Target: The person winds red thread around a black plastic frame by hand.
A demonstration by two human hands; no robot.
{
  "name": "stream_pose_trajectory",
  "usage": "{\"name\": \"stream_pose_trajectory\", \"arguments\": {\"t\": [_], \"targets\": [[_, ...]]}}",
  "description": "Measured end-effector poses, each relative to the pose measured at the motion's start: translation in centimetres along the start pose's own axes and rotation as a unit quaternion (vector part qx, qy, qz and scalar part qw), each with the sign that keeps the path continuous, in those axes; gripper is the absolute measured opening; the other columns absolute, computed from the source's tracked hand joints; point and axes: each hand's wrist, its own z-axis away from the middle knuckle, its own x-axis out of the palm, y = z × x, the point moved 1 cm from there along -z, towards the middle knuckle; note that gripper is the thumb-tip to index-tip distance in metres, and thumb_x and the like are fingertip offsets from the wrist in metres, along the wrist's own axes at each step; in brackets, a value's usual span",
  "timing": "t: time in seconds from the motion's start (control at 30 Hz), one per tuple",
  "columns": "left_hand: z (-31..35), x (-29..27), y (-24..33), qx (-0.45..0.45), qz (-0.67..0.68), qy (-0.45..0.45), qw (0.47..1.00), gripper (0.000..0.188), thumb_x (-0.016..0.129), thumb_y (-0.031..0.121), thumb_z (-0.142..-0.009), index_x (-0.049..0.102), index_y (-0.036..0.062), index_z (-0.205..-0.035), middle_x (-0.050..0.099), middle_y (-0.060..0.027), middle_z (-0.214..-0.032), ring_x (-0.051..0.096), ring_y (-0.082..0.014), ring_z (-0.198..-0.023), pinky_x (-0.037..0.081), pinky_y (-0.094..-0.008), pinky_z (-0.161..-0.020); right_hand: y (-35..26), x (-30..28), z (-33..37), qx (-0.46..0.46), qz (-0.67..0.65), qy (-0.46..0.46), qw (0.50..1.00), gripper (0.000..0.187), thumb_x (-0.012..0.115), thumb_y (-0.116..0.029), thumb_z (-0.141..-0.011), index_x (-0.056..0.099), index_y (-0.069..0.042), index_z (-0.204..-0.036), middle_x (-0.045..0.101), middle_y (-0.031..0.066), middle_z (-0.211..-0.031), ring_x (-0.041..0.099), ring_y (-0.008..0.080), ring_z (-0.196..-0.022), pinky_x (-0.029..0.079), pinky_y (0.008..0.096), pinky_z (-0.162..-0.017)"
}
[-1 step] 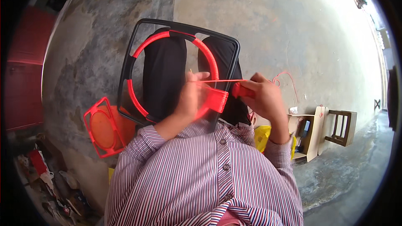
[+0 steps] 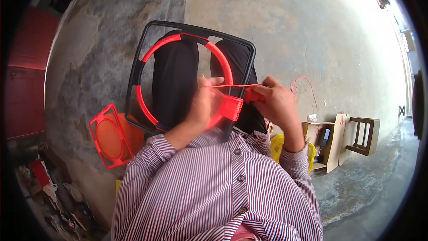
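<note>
A black rectangular frame with a round ring inside rests across my lap, the ring wrapped in tight red cord with bare black gaps. At its lower right a thick band of red cord turns joins ring and frame side. My left hand is inside the ring, slightly blurred, with a taut red cord running from its fingers. That cord crosses the frame's right side to my right hand, whose fingers are closed on it and on a red bundle, partly hidden.
Loose red cord trails on the floor at right. A smaller red frame with a ring leans by an orange seat at left. Right of me are a yellow bag, an open cardboard box and a wooden stool. Clutter lies lower left.
My right hand has shifted slightly left with the red bundle. My left hand and the frame stay nearly in place.
</note>
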Motion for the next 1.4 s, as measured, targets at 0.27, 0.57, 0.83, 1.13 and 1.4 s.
{"name": "stream_pose_trajectory", "arguments": {"t": [0.27,0.57,0.83,1.13,1.4], "targets": [[-0.6,-0.3,-0.8,0.043,0.042,0.027,0.998,0.037,0.036,0.033,-0.103,0.056,0.0035,-0.112,0.061,-0.0041,-0.098,0.058,-0.0114,-0.082,0.048,-0.0235,-0.073,-0.5,2.9,-1.0,0.049,-0.395,0.144,0.906,0.028,0.062,0.000,-0.077,0.066,-0.001,-0.106,0.063,0.0113,-0.087,0.061,0.0212,-0.073,0.048,0.0279,-0.067],[1.6,0.6,0.7,0.512,-0.369,-0.007,0.776,0.030,0.039,0.026,-0.101,0.054,0.0008,-0.104,0.048,-0.0085,-0.090,0.048,-0.0155,-0.076,0.042,-0.0276,-0.069,-5.4,2.8,-2.5,-0.106,-0.191,0.134,0.967,0.044,0.080,-0.015,-0.064,0.067,-0.013,-0.107,0.058,0.0083,-0.116,0.063,0.0233,-0.098,0.052,0.0316,-0.080],[1.1,-1.5,-0.5,0.145,0.026,-0.024,0.989,0.015,0.045,0.014,-0.095,0.054,0.0026,-0.097,0.046,0.0003,-0.079,0.036,-0.0057,-0.058,0.031,-0.0190,-0.051,2.9,0.2,1.2,0.033,-0.723,0.239,0.648,0.050,0.056,-0.020,-0.081,0.047,-0.001,-0.127,0.049,0.0187,-0.134,0.047,0.0276,-0.125,0.040,0.0429,-0.102],[0.1,1.1,1.3,0.043,0.061,-0.075,0.994,0.042,0.046,0.021,-0.089,0.046,0.0004,-0.125,0.058,-0.0068,-0.103,0.058,-0.0116,-0.088,0.046,-0.0252,-0.078,8.6,0.9,3.7,0.135,-0.791,0.210,0.559,0.017,0.056,-0.015,-0.086,0.059,-0.005,-0.100,0.050,-0.0018,-0.068,0.047,0.0078,-0.060,0.043,0.0250,-0.058],[-0.6,0.3,0.4,-0.020,0.108,-0.138,0.984,0.047,0.040,0.011,-0.081,0.047,-0.0062,-0.124,0.061,-0.0170,-0.113,0.064,-0.0238,-0.100,0.051,-0.0373,-0.091,2.8,4.7,1.9,0.193,-0.676,-0.031,0.710,0.014,0.067,-0.009,-0.085,0.065,-0.003,-0.097,0.060,-0.0046,-0.080,0.053,0.0046,-0.072,0.044,0.0234,-0.066]]}}
